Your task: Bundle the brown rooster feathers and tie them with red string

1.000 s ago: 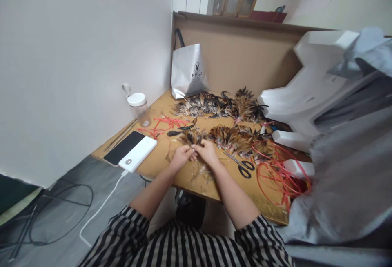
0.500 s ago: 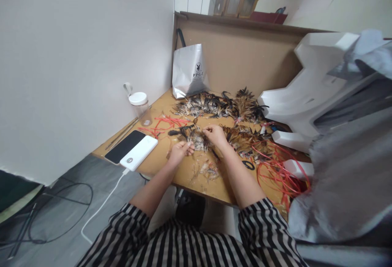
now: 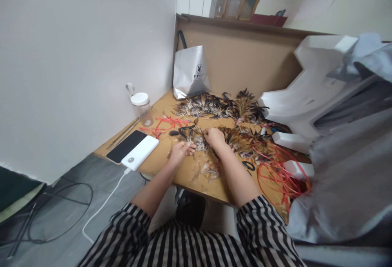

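Observation:
My left hand (image 3: 180, 152) is closed in a pinch, thumb against fingers, at the front left edge of a loose pile of brown, black and pale feathers (image 3: 200, 142). What lies between these fingertips is too small to make out. Over the back right of that pile, my right hand (image 3: 214, 137) is curled closed with its knuckles up; its fingertips and anything in them are hidden. More brown feathers (image 3: 241, 140) lie just right of it. Pale feather scraps (image 3: 208, 170) are scattered on the table nearer to me.
Along the back lies a feather row (image 3: 214, 105) before a silver bag (image 3: 190, 73). Red strips (image 3: 165, 125) lie left, tangled red cord (image 3: 283, 177) right, near black-handled scissors (image 3: 248, 165). A jar (image 3: 143, 110), phone (image 3: 127, 146) and power bank (image 3: 140, 153) line the left; white foam (image 3: 288, 95) stands right.
My right hand has turned slightly so its fingertips point down and out of sight behind the knuckles. My left hand stays almost in place. The view has shifted slightly.

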Tool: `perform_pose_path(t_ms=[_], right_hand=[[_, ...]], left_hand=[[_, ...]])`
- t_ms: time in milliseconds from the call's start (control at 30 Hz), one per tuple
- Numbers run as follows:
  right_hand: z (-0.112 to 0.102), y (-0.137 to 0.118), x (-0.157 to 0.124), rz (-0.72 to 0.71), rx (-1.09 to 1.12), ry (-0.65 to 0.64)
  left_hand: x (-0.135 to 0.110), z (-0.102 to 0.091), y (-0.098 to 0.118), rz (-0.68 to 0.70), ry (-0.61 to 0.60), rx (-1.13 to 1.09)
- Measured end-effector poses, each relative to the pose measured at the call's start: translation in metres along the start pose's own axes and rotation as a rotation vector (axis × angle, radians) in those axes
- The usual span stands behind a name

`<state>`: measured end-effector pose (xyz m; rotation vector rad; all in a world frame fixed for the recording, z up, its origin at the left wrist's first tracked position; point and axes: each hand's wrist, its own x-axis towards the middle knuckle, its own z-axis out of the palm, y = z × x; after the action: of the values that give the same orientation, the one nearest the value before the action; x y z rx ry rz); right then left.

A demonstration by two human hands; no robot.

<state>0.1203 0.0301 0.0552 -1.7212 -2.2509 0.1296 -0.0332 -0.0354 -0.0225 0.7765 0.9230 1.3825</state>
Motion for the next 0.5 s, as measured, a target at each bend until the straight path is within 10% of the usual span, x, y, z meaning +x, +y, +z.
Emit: perform_pose_path(t_ms=[267,500], right_hand=[[0.014,-0.002,-0.023,0.115,1.185,-0.069],[0.027,-0.028,-0.040,0.155,1.380,-0.126]], left_hand=[[-0.001,0.002,0.001,-0.033,-0.034,0.019],[-0.006,0.000,0.005,-0.049,-0.087,-0.032]])
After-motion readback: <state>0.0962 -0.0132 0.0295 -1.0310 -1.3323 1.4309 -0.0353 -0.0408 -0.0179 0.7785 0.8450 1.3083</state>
